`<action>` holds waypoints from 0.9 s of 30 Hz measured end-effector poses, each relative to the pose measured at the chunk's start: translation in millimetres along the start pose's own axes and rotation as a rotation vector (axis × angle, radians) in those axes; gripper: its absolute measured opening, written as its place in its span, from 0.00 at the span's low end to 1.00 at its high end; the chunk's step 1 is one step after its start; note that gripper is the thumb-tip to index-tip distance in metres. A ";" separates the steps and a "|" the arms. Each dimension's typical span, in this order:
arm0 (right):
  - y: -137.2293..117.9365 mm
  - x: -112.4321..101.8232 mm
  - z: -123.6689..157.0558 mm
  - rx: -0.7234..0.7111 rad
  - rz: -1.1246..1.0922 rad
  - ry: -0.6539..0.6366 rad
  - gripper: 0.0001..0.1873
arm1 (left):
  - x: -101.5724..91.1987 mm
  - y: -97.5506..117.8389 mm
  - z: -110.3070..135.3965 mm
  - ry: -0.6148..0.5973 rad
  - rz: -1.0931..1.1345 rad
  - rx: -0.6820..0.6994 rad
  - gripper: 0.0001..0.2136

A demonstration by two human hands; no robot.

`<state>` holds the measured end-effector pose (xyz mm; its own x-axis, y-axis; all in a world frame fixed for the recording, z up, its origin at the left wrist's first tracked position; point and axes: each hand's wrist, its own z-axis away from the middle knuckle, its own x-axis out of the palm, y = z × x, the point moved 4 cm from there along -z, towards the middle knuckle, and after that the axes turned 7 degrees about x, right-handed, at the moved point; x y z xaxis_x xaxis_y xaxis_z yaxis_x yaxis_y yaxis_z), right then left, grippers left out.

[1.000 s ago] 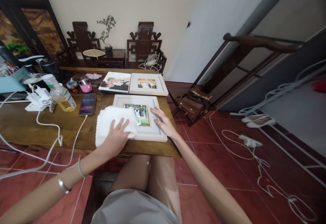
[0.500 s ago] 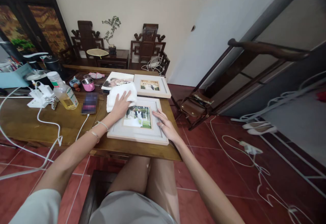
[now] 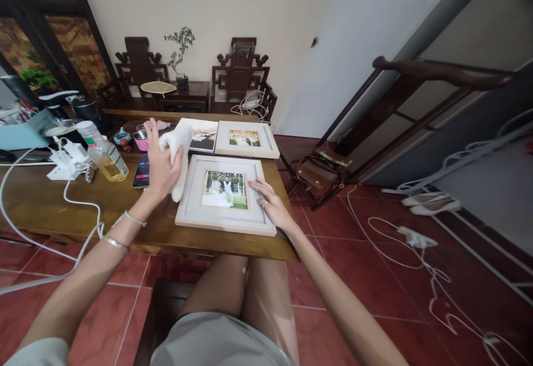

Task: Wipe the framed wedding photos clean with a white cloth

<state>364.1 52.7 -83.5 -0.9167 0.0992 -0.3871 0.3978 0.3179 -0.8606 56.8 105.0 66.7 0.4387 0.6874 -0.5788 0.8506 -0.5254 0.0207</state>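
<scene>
Cloth (image 3: pixel 178 146) in left hand (image 3: pixel 160 170), beside frame (image 3: pixel 225 195) edge

The white cloth (image 3: pixel 178 155) is bunched into a loose vertical roll and held clear of the table, left of centre in the picture, in the grip of the left hand (image 3: pixel 160 169). The picture frame (image 3: pixel 225 191) has a pale wooden border, a wide off-white mount and a colour photo of two people on grass. It lies flat and face up at the centre of the picture, with the right hand (image 3: pixel 270 205) resting flat on its right border.
</scene>
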 end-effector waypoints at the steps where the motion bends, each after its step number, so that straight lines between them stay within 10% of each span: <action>1: 0.1 -0.1 -0.1 0.001 0.002 -0.001 0.29 | -2.5 -3.9 -4.8 0.009 0.006 0.021 0.11; 12: -0.1 0.7 0.0 -0.001 0.018 -0.014 0.29 | -4.7 -30.7 -28.8 -0.103 -0.212 -0.110 0.23; 21: 1.8 0.6 -0.9 -0.020 0.018 -0.008 0.29 | 51.6 9.2 30.3 -0.443 -0.062 0.353 0.11; 27: 2.1 0.2 -0.3 -0.024 0.028 -0.011 0.28 | 80.8 22.1 33.8 -0.633 0.000 0.355 0.18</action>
<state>364.7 53.7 -85.4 -0.9046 0.0980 -0.4148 0.4224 0.3373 -0.8413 101.2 131.9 -7.2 0.0950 0.3217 -0.9421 0.6580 -0.7304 -0.1831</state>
